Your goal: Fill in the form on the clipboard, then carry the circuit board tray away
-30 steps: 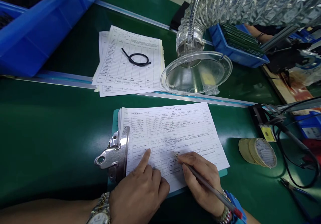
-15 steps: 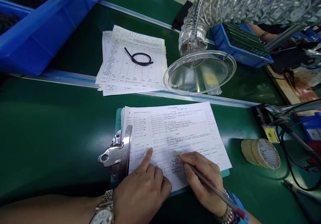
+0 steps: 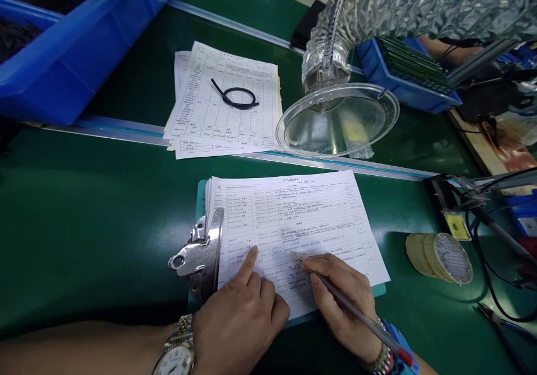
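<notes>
Your right grip (image 3: 346, 320) is holding a red-ended pen (image 3: 364, 317), its tip pointing at the printed sheet (image 3: 319, 196); whether it is touching, you cannot tell. Your left grip (image 3: 239, 313) is lying on that sheet, forefinger extending, other fingers bending loosely around nothing. Under the sheet, a teal clipboard (image 3: 201, 193) is resting on the green counter (image 3: 104, 207). Beyond it, 1 looped black tube (image 3: 241, 106) is lying on some printed forms (image 3: 193, 117), left of a clear extraction hood (image 3: 310, 131).
</notes>
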`<state>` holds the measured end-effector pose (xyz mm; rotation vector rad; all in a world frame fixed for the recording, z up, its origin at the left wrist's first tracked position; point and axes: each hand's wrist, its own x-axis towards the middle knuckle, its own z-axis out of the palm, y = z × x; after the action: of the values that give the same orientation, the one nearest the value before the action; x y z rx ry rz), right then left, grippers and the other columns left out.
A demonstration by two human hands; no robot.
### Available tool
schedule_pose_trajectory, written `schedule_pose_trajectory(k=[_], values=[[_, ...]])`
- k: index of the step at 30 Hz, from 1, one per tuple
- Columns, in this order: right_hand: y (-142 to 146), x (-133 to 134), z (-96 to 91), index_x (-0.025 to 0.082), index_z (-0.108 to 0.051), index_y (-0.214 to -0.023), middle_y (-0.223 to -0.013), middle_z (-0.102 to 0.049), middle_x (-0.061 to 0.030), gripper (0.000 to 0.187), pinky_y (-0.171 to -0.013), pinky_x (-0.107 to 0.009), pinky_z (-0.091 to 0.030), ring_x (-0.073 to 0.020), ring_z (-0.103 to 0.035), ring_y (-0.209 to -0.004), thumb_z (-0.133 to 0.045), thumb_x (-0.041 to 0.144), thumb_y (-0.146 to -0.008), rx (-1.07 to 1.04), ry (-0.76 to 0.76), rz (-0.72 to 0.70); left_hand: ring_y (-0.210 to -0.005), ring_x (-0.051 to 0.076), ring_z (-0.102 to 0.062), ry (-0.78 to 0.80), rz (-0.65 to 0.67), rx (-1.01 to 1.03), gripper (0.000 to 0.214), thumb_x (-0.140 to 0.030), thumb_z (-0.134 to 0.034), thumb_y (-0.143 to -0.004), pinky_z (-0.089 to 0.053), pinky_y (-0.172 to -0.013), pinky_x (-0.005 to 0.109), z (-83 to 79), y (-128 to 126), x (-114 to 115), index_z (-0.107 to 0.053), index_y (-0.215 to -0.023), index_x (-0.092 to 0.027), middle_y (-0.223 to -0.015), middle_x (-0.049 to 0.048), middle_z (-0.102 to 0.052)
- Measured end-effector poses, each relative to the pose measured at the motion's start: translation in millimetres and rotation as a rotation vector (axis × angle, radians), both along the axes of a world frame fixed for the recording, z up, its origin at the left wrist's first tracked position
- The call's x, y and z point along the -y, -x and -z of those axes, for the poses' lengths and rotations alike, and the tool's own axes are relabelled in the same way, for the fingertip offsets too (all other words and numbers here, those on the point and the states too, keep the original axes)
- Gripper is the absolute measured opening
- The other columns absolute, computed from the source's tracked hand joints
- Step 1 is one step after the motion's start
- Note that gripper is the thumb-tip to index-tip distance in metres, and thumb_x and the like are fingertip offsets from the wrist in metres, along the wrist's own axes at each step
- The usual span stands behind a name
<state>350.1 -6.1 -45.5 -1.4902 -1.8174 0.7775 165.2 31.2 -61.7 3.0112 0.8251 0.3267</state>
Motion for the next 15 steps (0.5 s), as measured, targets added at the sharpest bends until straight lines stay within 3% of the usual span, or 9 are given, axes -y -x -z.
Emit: schedule_pose_trajectory(k=[7,15], values=[[0.7,-0.9,-1.2,0.014,-0.055,-0.103,-0.088,-0.058,-0.0032,0.027,-0.071,-0.019,-0.049,-0.008,-0.056,-0.083,-0.046,0.005,-0.08,0.025,-0.019,-0.003,-0.052,0.009,-0.044,-0.014,0.001,0.006,0.01,-0.02,-0.033,-0.065,-0.015,-0.105,0.041,0.3,1.9,0.2,-0.03,-0.073,-0.016,-0.051,-0.0063,-0.045],[-1.3,-1.5,0.2,0.018,-0.055,-0.106,-0.092,-0.058,-0.0003,0.026,-0.077,-0.014,-0.047,-0.0047,-0.056,-0.087,-0.046,0.008,-0.083,0.128,-0.048,-0.006,-0.051,0.009,-0.048,-0.019,0.004,-0.011,0.012,-0.024,-0.038,-0.066,-0.034,-0.097,0.039,-3.4,2.5,4.2,-0.032,-0.072,-0.016,-0.051,-0.0055,-0.047]])
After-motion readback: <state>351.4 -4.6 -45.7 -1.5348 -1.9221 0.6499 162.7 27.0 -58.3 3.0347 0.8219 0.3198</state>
